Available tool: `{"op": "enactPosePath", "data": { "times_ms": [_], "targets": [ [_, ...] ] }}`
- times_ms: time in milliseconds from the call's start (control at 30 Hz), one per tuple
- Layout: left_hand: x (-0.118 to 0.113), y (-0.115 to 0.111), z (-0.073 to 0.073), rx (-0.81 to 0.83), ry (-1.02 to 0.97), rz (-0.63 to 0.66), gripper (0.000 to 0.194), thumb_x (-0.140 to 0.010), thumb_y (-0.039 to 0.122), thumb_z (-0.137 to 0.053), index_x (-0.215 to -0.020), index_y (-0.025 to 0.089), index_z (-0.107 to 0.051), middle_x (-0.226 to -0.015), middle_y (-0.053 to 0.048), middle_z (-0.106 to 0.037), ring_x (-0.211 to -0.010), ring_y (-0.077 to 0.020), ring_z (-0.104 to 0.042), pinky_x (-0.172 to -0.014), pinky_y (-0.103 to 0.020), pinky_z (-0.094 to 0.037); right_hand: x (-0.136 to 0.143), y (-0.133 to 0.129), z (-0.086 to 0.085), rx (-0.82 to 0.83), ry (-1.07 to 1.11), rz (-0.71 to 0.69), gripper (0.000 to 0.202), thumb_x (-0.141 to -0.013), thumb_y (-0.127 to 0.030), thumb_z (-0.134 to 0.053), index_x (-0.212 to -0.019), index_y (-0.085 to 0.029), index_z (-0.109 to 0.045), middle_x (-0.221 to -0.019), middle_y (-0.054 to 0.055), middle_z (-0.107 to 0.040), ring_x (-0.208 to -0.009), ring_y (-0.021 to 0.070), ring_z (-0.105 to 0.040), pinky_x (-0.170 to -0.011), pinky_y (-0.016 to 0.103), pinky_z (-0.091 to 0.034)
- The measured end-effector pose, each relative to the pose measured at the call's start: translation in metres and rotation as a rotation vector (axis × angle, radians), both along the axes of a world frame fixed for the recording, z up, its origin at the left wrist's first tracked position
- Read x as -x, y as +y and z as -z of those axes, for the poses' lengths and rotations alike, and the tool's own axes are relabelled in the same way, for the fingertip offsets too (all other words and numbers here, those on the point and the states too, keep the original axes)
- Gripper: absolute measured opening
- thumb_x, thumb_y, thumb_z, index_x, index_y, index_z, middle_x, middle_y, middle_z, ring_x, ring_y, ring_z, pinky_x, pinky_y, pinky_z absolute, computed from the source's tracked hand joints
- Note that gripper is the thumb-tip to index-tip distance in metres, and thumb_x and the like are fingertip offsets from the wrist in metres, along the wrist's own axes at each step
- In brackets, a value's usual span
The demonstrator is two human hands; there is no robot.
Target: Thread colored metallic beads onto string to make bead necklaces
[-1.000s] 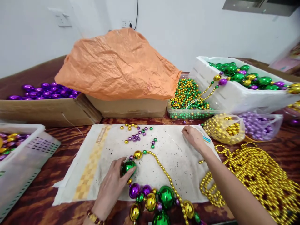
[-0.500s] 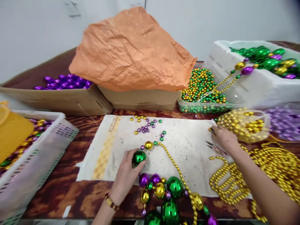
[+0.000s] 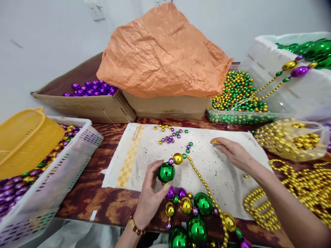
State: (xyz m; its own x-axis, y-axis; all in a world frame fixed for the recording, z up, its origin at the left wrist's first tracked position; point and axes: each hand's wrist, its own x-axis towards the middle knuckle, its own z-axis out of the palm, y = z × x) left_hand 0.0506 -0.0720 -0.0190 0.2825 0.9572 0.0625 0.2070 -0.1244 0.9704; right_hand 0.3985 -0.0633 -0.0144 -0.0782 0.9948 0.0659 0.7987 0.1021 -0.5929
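Observation:
My left hand (image 3: 151,193) is closed around a large shiny green bead (image 3: 166,172). The bead belongs to a necklace; a small purple bead (image 3: 171,161), a gold bead (image 3: 178,158) and a strand of small gold beads (image 3: 203,177) continue from it. Below hang more large beads, including a green one (image 3: 203,203) and a gold one (image 3: 186,205), over the table's front edge. Above the white cloth (image 3: 232,193), my right hand (image 3: 232,151) pinches a thin pale strand-like piece (image 3: 207,140). Something yellow shows at its fingertips; its kind is unclear.
Loose small beads (image 3: 169,138) lie on the cloth. Gold bead strands (image 3: 297,186) are heaped at right, beside a bag of gold beads (image 3: 284,139). A white basket (image 3: 77,162) stands left; cardboard boxes (image 3: 90,108) and a bead tub (image 3: 240,117) line the back.
My right hand has moved left over the cloth, away from the scissor-like tool, with a thin pale piece now at its fingertips. My left hand keeps the green bead. The view has shifted left.

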Motion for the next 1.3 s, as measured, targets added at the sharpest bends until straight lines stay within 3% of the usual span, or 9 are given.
{"op": "enactPosePath", "data": {
  "times_ms": [133,300,400,600,700,833,967,1133,1300],
  "targets": [
    [0.002,-0.004,-0.002,0.045,-0.107,0.032,0.051,-0.08,0.021,-0.068,-0.127,0.025,-0.049,-0.131,-0.009,-0.048,-0.125,-0.0248,-0.046,-0.108,-0.039,-0.036,0.063,0.019,-0.018,0.027,0.308,-0.217,0.022,-0.097,-0.031,-0.043,-0.111,-0.026,-0.059,-0.11,0.004,-0.062,-0.104,0.0198,-0.056,-0.094,0.035,-0.042],
    [0.016,-0.001,0.004,0.19,-0.262,0.022,0.056,-0.077,0.021,-0.07,-0.128,0.026,-0.048,-0.132,-0.009,-0.05,-0.119,-0.0259,-0.052,-0.098,-0.035,-0.046,0.098,0.039,0.008,0.354,0.816,-0.084,0.022,-0.09,-0.042,-0.055,-0.091,-0.02,-0.06,-0.095,0.005,-0.063,-0.089,0.0199,-0.06,-0.067,0.029,-0.049],
    [0.024,0.003,0.008,0.225,-0.302,-0.014,0.06,-0.076,0.023,-0.071,-0.131,0.026,-0.047,-0.139,-0.01,-0.046,-0.125,-0.0281,-0.048,-0.099,-0.034,-0.046,0.111,0.04,0.024,0.495,0.998,-0.089,0.032,-0.087,-0.05,-0.055,-0.094,-0.019,-0.057,-0.098,0.007,-0.063,-0.084,0.0217,-0.065,-0.057,0.029,-0.051],
    [0.032,0.012,-0.001,0.297,-0.153,0.059,0.057,-0.083,0.029,-0.064,-0.136,0.027,-0.043,-0.142,-0.007,-0.045,-0.129,-0.0269,-0.044,-0.104,-0.035,-0.039,0.126,0.022,0.011,0.468,1.312,-0.071,0.026,-0.083,-0.039,-0.065,-0.097,-0.019,-0.057,-0.096,0.004,-0.061,-0.076,0.0162,-0.067,-0.048,0.019,-0.046],
    [0.031,0.022,-0.013,0.253,0.034,0.099,0.047,-0.083,0.033,-0.063,-0.128,0.025,-0.051,-0.131,-0.007,-0.055,-0.122,-0.0266,-0.05,-0.103,-0.037,-0.04,0.13,0.013,-0.001,0.395,1.331,-0.051,0.022,-0.082,-0.034,-0.067,-0.095,-0.019,-0.058,-0.091,0.003,-0.061,-0.074,0.0141,-0.064,-0.048,0.019,-0.044],
    [0.019,0.038,-0.027,0.089,0.207,0.2,0.045,-0.085,0.034,-0.062,-0.127,0.026,-0.052,-0.127,-0.008,-0.055,-0.116,-0.0245,-0.053,-0.1,-0.039,-0.041,0.141,0.004,-0.01,0.361,1.348,-0.04,0.022,-0.084,-0.034,-0.065,-0.097,-0.019,-0.056,-0.09,0.004,-0.064,-0.073,0.0132,-0.06,-0.05,0.02,-0.043],
    [0.008,0.046,-0.027,-0.08,0.33,0.386,0.048,-0.083,0.034,-0.064,-0.129,0.029,-0.052,-0.125,-0.007,-0.055,-0.114,-0.0231,-0.052,-0.1,-0.04,-0.04,0.151,-0.001,-0.012,0.375,1.369,0.004,0.027,-0.083,-0.038,-0.066,-0.1,-0.02,-0.056,-0.088,0.003,-0.063,-0.068,0.0117,-0.056,-0.046,0.019,-0.039],
    [0.004,0.043,-0.02,-0.05,0.273,0.342,0.037,-0.089,0.031,-0.056,-0.126,0.027,-0.055,-0.117,-0.006,-0.059,-0.106,-0.0208,-0.055,-0.094,-0.035,-0.043,0.147,-0.001,-0.009,0.353,1.341,-0.019,0.027,-0.088,-0.04,-0.059,-0.105,-0.02,-0.055,-0.089,0.004,-0.064,-0.072,0.0138,-0.058,-0.051,0.021,-0.042],
    [0.005,0.039,-0.024,-0.024,0.145,0.323,0.039,-0.093,0.029,-0.05,-0.131,0.027,-0.053,-0.114,-0.007,-0.059,-0.107,-0.0207,-0.054,-0.095,-0.034,-0.041,0.124,0.012,-0.011,0.255,0.993,-0.149,0.02,-0.09,-0.038,-0.055,-0.097,-0.019,-0.061,-0.09,0.003,-0.063,-0.082,0.0145,-0.059,-0.066,0.024,-0.045]
  ]
}}
